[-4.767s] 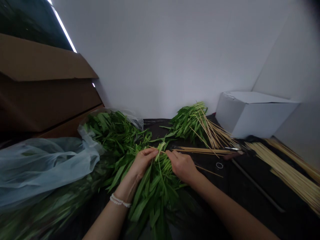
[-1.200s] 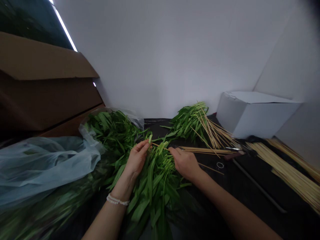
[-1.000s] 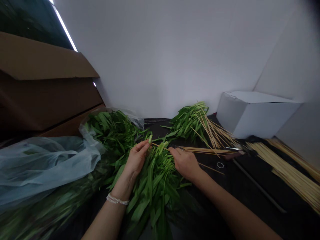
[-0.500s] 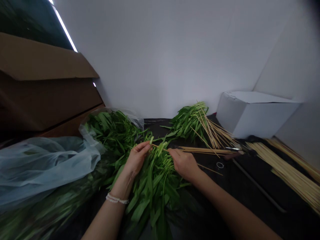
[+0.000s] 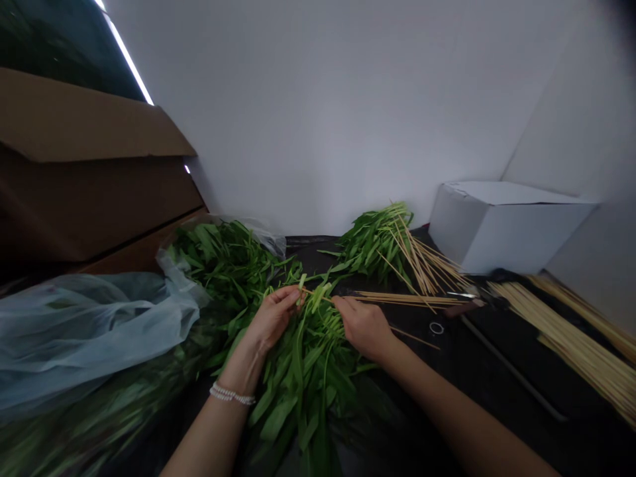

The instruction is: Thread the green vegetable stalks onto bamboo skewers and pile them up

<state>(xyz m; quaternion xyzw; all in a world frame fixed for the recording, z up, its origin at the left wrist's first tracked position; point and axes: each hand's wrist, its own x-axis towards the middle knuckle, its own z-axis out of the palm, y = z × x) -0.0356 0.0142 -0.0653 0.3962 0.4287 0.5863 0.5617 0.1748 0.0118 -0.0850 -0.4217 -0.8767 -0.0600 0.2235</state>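
Observation:
My left hand point(image 5: 272, 319) pinches the cut stem ends of a bunch of leafy greens point(image 5: 308, 371) lying on the black table cover point(image 5: 497, 411). My right hand point(image 5: 364, 326) is closed on a thin bamboo skewer point(image 5: 318, 296) whose tip runs through the stems toward the left fingers. The leaves trail toward me between both forearms. A pearl bracelet point(image 5: 231, 394) circles the left wrist.
A pale plastic bag point(image 5: 89, 324) holds more greens point(image 5: 223, 258) at left, under brown cardboard boxes point(image 5: 94, 179). Skewered greens point(image 5: 382, 242) lie at the back. Loose skewers point(image 5: 581, 351), scissors point(image 5: 467, 299), a small ring point(image 5: 436, 327) and a white box point(image 5: 501, 225) sit to the right.
The left fingers have shifted slightly right and closed on the stem ends. The skewer has slid a little further left into the stems. Everything else stays where it was.

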